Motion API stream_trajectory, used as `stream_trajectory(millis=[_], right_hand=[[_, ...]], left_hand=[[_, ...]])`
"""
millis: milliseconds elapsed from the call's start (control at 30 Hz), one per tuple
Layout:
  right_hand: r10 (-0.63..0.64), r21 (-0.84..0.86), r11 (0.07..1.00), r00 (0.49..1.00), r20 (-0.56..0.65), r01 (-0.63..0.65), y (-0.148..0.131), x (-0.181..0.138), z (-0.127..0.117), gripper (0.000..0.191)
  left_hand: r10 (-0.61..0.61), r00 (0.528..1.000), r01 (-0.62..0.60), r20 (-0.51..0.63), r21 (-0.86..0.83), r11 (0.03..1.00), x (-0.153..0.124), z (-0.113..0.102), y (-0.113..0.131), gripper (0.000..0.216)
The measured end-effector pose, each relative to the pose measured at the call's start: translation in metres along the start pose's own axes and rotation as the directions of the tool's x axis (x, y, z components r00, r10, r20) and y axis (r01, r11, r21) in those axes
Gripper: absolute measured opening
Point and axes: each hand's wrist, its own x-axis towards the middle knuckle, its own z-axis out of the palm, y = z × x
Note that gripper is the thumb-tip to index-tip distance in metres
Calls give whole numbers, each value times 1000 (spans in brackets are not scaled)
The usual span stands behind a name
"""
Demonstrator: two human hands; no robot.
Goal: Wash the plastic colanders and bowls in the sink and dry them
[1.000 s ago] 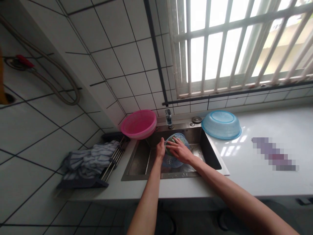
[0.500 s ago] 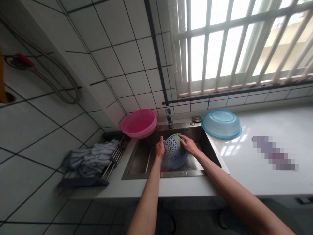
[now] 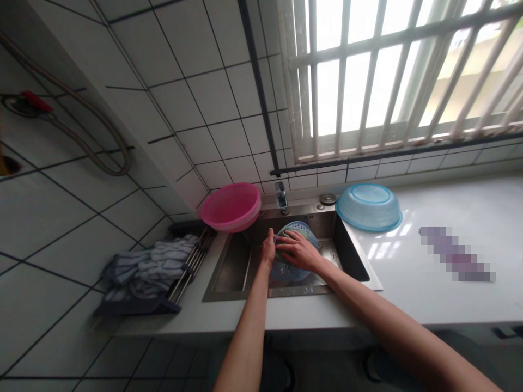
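Note:
A pale blue plastic basket (image 3: pixel 291 274) with a pattern of holes is held tilted inside the steel sink (image 3: pixel 229 272). My left hand (image 3: pixel 268 250) grips its rim on the left side, thumb up. Across the basket lies my right hand (image 3: pixel 301 252), fingers slightly apart, pressing a green cloth (image 3: pixel 280 255) against the surface. Most of the cloth is hidden under that hand. The faucet (image 3: pixel 281 197) stands behind the basket, and a little water shows in the sink bottom.
A pink basket (image 3: pixel 231 209) sits at the sink's back left corner. An upturned blue basin (image 3: pixel 369 208) rests on the counter (image 3: pixel 412 305) to the right, near a drain strainer (image 3: pixel 328 199). Striped cloth (image 3: pixel 155 261) lies on a rack at left. A barred window is behind.
My right hand has moved left and slightly down with the green cloth, from the basket's right side to beside my left hand. The basket has turned a little in my left hand.

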Motion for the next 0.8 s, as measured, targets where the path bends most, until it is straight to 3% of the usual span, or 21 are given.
stream_trajectory(millis=[100,233,333,433,533,633,800], right_hand=[[181,65,982,979,-93,-175,19,-1,-4,43],[478,168,878,851,-220,-449,46,-7,-10,43],[526,179,851,792,-310,-494,56,-10,-15,42],[478,135,878,826,-300,-460,56,-10,-14,40],[401,91,916,891,-215,-391,46,-7,-8,40],[263,42,965,953,-150,-260,28,-3,-3,43],[95,44,995,993,-70,-92,8,-1,-3,42]], left_hand=[[77,996,-78,49,6,997,1,1,-4,77],[138,981,-137,136,-18,990,0,3,-9,67],[167,973,-164,160,-32,986,1,5,-10,59],[185,975,-203,125,151,967,1,6,-9,45],[217,976,-200,6,414,888,-1,5,-6,25],[225,972,-157,-73,514,844,-5,2,1,30],[-79,990,129,-120,494,860,-4,-5,8,55]])
